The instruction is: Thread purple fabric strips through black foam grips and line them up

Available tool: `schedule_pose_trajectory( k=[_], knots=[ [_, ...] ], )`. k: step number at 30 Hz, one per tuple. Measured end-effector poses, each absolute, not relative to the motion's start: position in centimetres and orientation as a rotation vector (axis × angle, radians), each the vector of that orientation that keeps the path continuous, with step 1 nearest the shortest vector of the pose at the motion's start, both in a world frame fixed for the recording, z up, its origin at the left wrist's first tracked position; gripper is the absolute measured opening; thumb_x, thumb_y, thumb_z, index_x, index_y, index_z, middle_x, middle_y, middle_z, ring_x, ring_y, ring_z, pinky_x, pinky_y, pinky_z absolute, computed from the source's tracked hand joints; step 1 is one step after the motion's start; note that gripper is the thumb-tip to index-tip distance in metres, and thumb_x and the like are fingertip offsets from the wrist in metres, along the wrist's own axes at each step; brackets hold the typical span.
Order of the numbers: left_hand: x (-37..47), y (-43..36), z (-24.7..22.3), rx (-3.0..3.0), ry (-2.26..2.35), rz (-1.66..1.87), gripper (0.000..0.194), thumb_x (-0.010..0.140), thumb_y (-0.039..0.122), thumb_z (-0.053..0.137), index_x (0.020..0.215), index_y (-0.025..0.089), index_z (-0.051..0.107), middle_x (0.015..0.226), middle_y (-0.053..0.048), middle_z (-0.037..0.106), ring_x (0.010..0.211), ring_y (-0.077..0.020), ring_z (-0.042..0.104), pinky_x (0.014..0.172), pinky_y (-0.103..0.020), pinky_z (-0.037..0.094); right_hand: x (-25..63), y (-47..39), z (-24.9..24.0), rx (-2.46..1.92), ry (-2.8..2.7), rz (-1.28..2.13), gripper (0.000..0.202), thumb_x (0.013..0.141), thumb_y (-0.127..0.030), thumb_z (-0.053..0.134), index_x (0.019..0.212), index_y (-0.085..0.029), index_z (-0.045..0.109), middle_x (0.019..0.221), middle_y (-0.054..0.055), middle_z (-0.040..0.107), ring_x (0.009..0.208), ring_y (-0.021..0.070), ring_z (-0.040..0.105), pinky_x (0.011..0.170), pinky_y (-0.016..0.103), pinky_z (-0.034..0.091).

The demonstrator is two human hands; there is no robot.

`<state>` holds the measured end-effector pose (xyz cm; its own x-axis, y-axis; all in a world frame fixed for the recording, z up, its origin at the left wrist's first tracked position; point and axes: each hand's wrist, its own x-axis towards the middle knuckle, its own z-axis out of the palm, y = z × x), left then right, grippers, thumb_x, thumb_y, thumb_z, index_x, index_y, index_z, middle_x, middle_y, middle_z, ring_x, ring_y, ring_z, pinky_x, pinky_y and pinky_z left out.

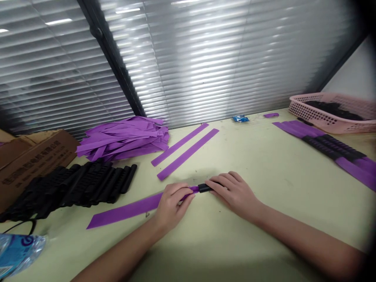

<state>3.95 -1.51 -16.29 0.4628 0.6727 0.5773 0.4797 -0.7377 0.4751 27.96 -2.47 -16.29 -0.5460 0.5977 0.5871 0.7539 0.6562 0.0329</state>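
Near the middle of the table, my left hand (172, 204) pinches a purple strip (126, 210) close to its narrowed right end. The strip's wide end lies to the left on the table. That narrowed end meets the open end of a black tube (203, 188). My right hand (233, 192) is closed over the tube from the right, hiding most of it. Two loose purple strips (188, 154) lie flat beyond my hands. Black ribbed tubes (88, 184) are piled at the left, with a heap of purple strips (123, 139) behind them.
Purple strips with black sleeves (326, 145) lie at the right. Behind them is a pink basket (331, 119) holding black items. A small blue packet (241, 118) sits by the window blinds. A cardboard box (38, 160) and a blue plastic package (19, 254) are at the left.
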Motion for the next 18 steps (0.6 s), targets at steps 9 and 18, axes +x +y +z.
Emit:
schedule_pose_trajectory(
  k=[9,18],
  knots=[
    [3.94,-1.34,-16.5,2.433,0.881,1.252,0.016,0.084,0.008,0.061,0.095,0.019,0.064,0.093,-0.005,0.068,0.085,-0.0171,0.063,0.077,-0.032,0.05,27.86,-2.72,-16.43,-0.98,-2.299,-0.398,0.025,0.092,-0.017,0.054,0.116,-0.017,0.059,0.103,0.008,0.067,0.087,0.0163,0.06,0.075,0.031,0.04],
    [3.97,-1.42,-16.47,2.467,0.858,1.242,0.018,0.083,0.006,0.061,0.095,0.019,0.063,0.091,-0.005,0.068,0.086,-0.017,0.062,0.077,-0.032,0.048,27.77,-2.95,-16.57,-0.988,-2.287,-0.431,0.029,0.088,-0.01,0.056,0.116,-0.019,0.059,0.104,0.007,0.067,0.086,0.0169,0.059,0.074,0.031,0.041]
  ],
)
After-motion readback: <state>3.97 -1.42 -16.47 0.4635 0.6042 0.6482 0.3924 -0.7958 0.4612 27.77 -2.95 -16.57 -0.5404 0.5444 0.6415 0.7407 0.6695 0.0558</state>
